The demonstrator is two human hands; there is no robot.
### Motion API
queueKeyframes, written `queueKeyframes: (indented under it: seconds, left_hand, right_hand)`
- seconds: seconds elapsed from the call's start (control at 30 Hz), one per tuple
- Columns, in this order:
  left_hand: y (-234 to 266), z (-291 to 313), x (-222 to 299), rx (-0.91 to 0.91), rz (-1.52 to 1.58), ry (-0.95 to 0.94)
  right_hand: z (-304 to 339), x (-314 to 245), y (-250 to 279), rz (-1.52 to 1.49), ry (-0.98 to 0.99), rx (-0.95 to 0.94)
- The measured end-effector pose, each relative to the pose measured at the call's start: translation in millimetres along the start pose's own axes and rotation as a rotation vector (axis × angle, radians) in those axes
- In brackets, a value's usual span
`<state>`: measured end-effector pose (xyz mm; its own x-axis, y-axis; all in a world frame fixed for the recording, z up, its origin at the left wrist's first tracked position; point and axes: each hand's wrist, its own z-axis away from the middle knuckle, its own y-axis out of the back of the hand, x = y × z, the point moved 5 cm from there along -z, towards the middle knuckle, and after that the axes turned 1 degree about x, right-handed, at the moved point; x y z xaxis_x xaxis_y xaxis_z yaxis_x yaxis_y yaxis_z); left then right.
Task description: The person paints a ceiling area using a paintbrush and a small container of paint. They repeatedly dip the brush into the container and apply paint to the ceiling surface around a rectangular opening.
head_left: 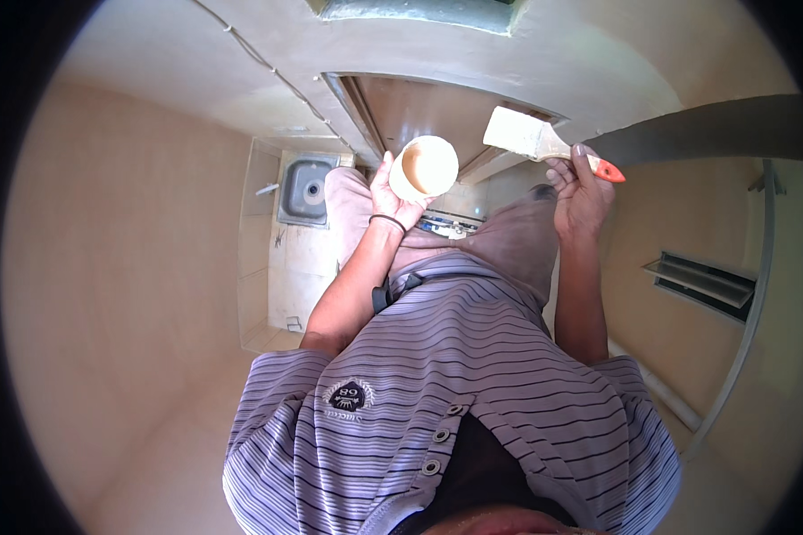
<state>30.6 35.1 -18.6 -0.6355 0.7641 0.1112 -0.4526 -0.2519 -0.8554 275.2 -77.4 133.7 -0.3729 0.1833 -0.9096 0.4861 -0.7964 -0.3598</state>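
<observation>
My left hand [393, 203] is wrapped around a small pale tub [400, 180] from its left and lower side. Inside the tub shows a light cream, beige-toned interior; how full it is, I cannot tell. My right hand [583, 198] grips a wide paintbrush [553, 144] by its handle, which ends in a red tip. Its broad bristles are coated in whitish paint and point left, toward the tub. Brush and tub are apart, with the brush to the right.
On the left a grey sink [305, 209] is set into a pale tiled counter [299, 276]. Ahead is a brown door [419, 111] in its frame. A cable [272, 69] runs along the wall. A louvred window [703, 283] and a pipe [674, 401] are at right.
</observation>
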Motion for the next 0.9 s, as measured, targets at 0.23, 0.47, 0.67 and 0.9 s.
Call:
queueKeyframes:
  seconds: [0.23,0.47,0.67,0.9]
  left_hand:
    - [-2.5,0.1,0.9,-0.050,-0.019,0.016]
    - [-9.7,2.7,1.9,-0.125,0.018,0.022]
    - [-5.6,0.4,3.1,-0.150,0.069,0.024]
    - [-1.1,-3.3,2.2,-0.111,0.079,0.004]
  right_hand:
    - [60.5,-33.5,-57.0,0.342,0.336,-0.315]
    - [71.7,7.0,-100.7,0.761,0.570,-0.483]
    - [66.2,34.2,-112.5,0.894,0.715,-0.529]
    - [65.3,49.5,-118.2,0.951,0.720,-0.551]
